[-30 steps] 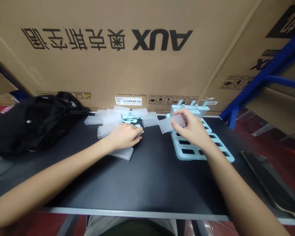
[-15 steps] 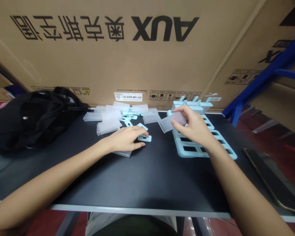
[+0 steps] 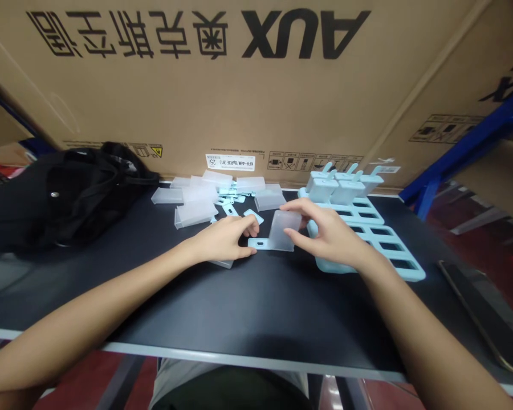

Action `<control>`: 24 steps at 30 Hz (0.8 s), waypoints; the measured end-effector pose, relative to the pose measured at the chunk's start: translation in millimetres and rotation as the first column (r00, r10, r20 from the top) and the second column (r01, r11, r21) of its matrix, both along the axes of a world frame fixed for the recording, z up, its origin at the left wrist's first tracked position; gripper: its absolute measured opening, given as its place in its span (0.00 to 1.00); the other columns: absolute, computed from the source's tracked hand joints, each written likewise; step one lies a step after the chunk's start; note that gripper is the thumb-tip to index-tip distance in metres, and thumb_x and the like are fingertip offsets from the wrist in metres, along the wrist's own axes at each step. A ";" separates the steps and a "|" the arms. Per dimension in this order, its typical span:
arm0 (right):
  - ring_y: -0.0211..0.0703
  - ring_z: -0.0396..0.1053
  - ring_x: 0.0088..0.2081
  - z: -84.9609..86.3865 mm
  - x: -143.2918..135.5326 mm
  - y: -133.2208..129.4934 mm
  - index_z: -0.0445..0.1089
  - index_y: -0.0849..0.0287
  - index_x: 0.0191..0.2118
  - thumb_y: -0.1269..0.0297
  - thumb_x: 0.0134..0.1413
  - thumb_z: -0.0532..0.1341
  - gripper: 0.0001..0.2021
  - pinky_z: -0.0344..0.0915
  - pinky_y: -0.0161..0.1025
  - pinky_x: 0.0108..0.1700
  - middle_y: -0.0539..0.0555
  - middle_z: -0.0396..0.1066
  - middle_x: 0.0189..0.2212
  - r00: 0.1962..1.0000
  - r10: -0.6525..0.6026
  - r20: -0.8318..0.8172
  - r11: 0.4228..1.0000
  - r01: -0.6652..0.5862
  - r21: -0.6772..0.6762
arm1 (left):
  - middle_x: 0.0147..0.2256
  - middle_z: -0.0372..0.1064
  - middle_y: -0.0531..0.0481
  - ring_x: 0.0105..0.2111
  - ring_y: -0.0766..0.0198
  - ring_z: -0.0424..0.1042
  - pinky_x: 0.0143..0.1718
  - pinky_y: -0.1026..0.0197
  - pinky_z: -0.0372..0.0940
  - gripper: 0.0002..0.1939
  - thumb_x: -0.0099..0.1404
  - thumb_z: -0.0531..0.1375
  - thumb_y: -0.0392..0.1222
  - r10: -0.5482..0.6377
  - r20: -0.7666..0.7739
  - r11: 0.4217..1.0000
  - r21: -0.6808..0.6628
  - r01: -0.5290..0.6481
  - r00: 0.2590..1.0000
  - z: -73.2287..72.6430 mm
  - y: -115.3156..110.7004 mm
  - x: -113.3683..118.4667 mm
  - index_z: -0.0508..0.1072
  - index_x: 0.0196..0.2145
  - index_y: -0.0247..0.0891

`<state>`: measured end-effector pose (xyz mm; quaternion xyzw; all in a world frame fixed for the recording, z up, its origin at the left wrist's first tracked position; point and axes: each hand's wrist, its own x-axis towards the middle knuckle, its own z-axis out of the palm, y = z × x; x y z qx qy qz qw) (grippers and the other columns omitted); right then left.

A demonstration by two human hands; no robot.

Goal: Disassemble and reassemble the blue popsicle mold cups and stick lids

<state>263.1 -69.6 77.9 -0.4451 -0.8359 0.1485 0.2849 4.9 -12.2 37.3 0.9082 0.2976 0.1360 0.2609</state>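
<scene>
My right hand (image 3: 325, 233) grips a translucent popsicle mold (image 3: 280, 230) between thumb and fingers, tilted up just above the black tabletop. Against the mold's lower left side is a light blue popsicle stick (image 3: 260, 244) with a slot in it. Thumb and curled fingers of my left hand (image 3: 222, 236) close round the stick's left end; the exact contact is partly hidden. Another blue stick piece (image 3: 253, 217) lies just behind the left hand. Under that hand a further clear mold (image 3: 223, 263) shows only in part.
Several loose molds (image 3: 196, 213) and blue sticks (image 3: 229, 210) are heaped at the back. At right, a light blue rack (image 3: 333, 266) bears several upright filled-in molds (image 3: 348, 191). A black bag (image 3: 68, 199) lies left, a phone (image 3: 474, 307) right, and a large carton (image 3: 196, 108) stands behind.
My right hand has brought the mold left and down, turning it more upright beside the stick. The left hand's fingers have curled in at the stick. The view has shifted slightly.
</scene>
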 end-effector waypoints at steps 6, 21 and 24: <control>0.39 0.71 0.37 -7.0 -16.2 -1.6 0.67 0.53 0.56 0.68 0.60 0.59 0.18 0.69 0.39 0.42 0.53 0.74 0.46 0.998 0.070 0.005 0.994 -0.070 0.086 | 0.38 0.74 0.52 0.39 0.61 0.75 0.43 0.59 0.69 0.17 0.58 0.67 0.39 -0.001 0.079 0.999 -0.047 0.005 0.997 -1.3 1.5 -4.2 0.66 0.42 0.42; 0.38 0.72 0.34 -20.1 -29.4 -1.1 0.66 0.54 0.56 0.66 0.62 0.58 0.17 0.69 0.37 0.39 0.54 0.75 0.43 0.996 0.088 -0.009 0.990 -0.086 0.112 | 0.35 0.74 0.54 0.35 0.61 0.76 0.37 0.61 0.70 0.18 0.56 0.68 0.43 0.068 0.056 0.998 -0.012 -0.068 0.996 -3.1 0.5 -5.1 0.65 0.40 0.42; 0.38 0.71 0.34 -20.5 -30.2 -1.6 0.66 0.55 0.57 0.66 0.62 0.59 0.18 0.69 0.37 0.38 0.54 0.75 0.44 0.995 0.096 0.001 0.988 -0.095 0.125 | 0.36 0.74 0.54 0.33 0.62 0.75 0.35 0.62 0.69 0.18 0.56 0.68 0.44 0.087 0.037 0.996 -0.013 -0.086 0.996 -1.9 -0.2 -5.2 0.64 0.40 0.42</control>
